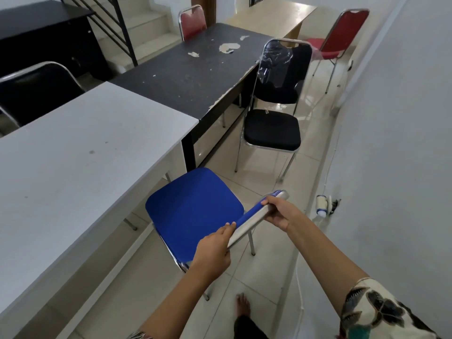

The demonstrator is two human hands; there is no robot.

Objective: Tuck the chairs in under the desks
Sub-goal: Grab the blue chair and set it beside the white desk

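Observation:
A blue chair with a chrome frame stands beside the white desk, its seat mostly out from under the desk edge. My left hand grips the near end of the chair's backrest top and my right hand grips the far end. A black chair with plastic wrap on its back stands farther on, pulled out from the dark speckled desk. A red chair stands out by the beige desk at the far end.
A white wall closes the right side of the narrow tiled aisle. A plug and cable lie on the floor by the wall. Another red chair and a black chair sit on the desks' far side. My bare foot is below.

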